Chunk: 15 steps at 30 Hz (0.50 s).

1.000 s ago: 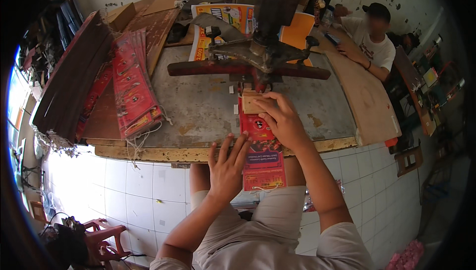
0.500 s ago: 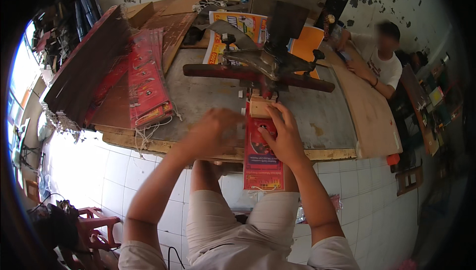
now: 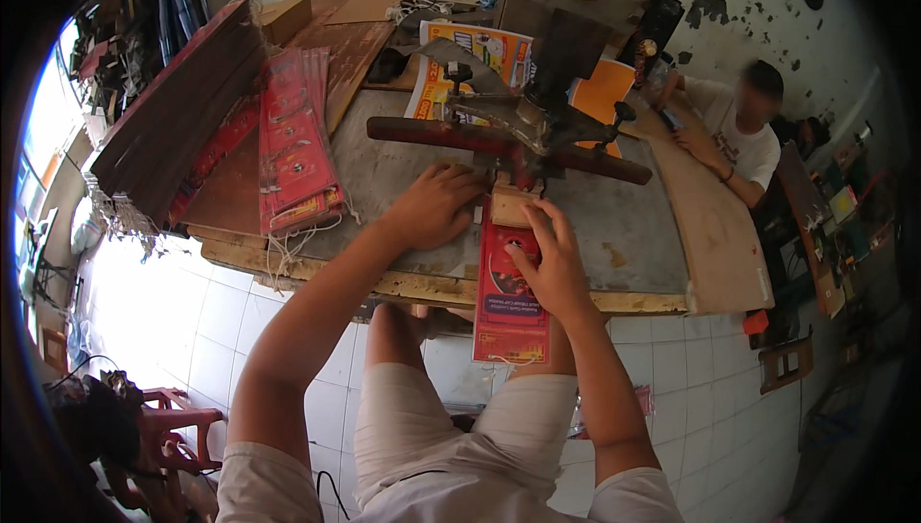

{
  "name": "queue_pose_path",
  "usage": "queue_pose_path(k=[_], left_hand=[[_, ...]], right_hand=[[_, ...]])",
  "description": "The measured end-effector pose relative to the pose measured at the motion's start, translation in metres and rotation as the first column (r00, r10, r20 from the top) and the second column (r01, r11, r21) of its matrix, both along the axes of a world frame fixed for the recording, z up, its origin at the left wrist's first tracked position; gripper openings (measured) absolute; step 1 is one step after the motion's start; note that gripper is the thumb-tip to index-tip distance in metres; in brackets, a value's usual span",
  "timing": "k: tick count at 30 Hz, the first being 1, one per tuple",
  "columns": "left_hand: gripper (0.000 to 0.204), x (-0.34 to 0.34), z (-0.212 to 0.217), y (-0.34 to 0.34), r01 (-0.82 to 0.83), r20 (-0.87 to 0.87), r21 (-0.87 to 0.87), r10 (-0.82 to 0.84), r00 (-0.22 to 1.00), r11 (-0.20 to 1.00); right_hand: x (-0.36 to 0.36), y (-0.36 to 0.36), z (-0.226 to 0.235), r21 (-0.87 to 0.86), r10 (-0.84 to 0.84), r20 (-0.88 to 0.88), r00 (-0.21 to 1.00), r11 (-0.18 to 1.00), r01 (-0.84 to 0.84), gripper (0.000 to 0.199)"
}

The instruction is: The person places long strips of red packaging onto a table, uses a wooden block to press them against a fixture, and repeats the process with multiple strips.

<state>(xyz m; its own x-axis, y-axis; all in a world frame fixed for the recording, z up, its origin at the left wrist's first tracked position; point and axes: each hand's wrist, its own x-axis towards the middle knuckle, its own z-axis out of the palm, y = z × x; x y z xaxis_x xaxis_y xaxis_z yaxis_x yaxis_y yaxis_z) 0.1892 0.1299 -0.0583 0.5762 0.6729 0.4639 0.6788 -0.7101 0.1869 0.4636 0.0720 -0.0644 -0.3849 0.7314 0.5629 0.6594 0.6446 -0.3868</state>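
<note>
the grey worktable (image 3: 624, 225) fills the middle of the view, its front edge worn and pale. at its left lies a bundle of red printed packs (image 3: 293, 144), tied with string, well apart from both hands. across the table's centre stands a metal press (image 3: 537, 115) with a long dark red handle bar (image 3: 499, 144) running left to right. a second person (image 3: 734, 134) sits at the far right corner. the red printed strip (image 3: 508, 297) lies with its long axis pointing away from the body, top end under the press beside a small wooden block (image 3: 508, 204), lower end hanging over the table edge. the right hand (image 3: 549, 269) rests open and flat on the strip, nearer to it. the left hand (image 3: 434, 206) lies palm down, fingers loosely curled, on the table just left of the strip's top, gripping nothing visible.
</note>
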Motion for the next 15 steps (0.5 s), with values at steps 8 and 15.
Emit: queue_pose_path(k=[8,15], left_hand=[[0.058,-0.001,-0.007,0.003,-0.022,-0.004,0.005,0.022,1.000,1.000],[0.064,-0.001,-0.007,0.003,-0.035,-0.028,-0.002,0.034,0.999,0.999]], right_hand=[[-0.001,-0.001,-0.001,-0.013,0.004,0.005,1.000,1.000,-0.004,0.067],[-0.002,-0.003,0.005,-0.027,0.019,-0.005,1.000,0.999,-0.019,0.067]])
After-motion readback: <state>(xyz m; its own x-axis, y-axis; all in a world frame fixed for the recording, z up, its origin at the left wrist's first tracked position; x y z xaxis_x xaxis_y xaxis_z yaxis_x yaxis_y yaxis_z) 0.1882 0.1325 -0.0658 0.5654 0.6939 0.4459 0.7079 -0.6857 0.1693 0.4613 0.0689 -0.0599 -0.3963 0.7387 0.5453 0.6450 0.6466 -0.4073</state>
